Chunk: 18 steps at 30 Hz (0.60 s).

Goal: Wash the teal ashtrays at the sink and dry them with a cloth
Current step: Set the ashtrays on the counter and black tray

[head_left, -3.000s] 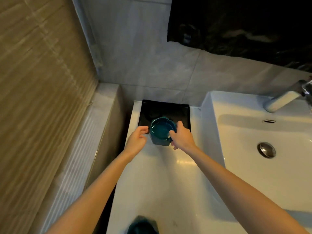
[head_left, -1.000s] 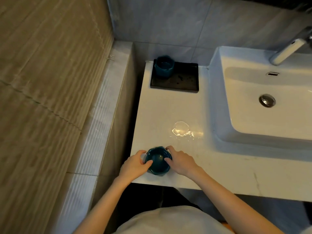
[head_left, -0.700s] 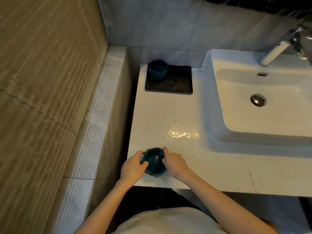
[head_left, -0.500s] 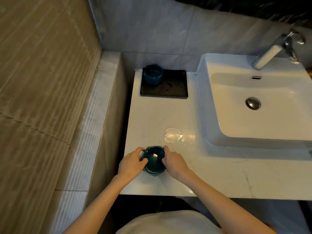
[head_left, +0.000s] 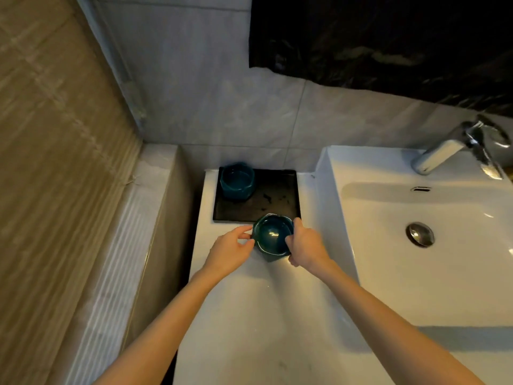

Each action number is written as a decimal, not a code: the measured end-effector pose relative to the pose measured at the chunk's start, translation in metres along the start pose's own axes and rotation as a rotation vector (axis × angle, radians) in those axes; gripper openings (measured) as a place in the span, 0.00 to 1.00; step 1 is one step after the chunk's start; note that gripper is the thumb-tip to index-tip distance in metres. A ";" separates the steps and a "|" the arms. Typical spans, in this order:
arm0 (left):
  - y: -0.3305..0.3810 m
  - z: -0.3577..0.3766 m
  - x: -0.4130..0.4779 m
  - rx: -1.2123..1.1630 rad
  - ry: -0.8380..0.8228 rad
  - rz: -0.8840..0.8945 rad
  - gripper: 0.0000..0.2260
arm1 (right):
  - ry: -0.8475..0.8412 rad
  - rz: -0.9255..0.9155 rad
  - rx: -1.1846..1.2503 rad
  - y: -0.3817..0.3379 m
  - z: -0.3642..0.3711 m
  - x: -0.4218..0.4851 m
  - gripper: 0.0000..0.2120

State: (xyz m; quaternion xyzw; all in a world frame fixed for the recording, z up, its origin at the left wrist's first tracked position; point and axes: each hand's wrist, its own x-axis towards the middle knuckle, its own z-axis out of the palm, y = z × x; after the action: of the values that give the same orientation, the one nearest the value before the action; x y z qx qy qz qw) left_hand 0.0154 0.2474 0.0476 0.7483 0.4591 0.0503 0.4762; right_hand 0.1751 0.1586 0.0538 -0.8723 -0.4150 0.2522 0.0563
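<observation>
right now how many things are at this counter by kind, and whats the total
teal ashtrays: 2 (tray ashtray, held ashtray)
black tray: 1
sink: 1
faucet: 1
total: 5

1. We find bare counter (head_left: 249, 323) from the black tray (head_left: 280, 202) to the near edge, crossed only by both forearms.
2. The tray's right half lies bare; a teal ashtray (head_left: 236, 180) fills its back-left corner.
3. A second ashtray (head_left: 273, 237), held between left hand (head_left: 229, 252) and right hand (head_left: 306, 245), blocks the tray's front edge.
4. The sink (head_left: 330, 212) walls us in with its raised side on the right, a ledge (head_left: 158, 190) on the left.
</observation>
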 end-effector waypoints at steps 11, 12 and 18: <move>0.007 0.010 0.101 -0.262 -0.093 -0.140 0.25 | 0.003 0.082 0.091 -0.004 -0.020 0.121 0.10; 0.007 0.012 0.104 -0.285 -0.118 -0.150 0.26 | 0.003 0.084 0.102 -0.004 -0.018 0.127 0.09; 0.012 0.022 0.119 -0.386 -0.216 -0.166 0.32 | -0.011 0.111 0.109 0.000 -0.015 0.153 0.08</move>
State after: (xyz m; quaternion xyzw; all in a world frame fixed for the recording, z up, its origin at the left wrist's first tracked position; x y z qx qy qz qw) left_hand 0.1028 0.3185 0.0014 0.6041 0.4472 0.0176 0.6594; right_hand 0.2628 0.2752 0.0064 -0.8882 -0.3520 0.2820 0.0877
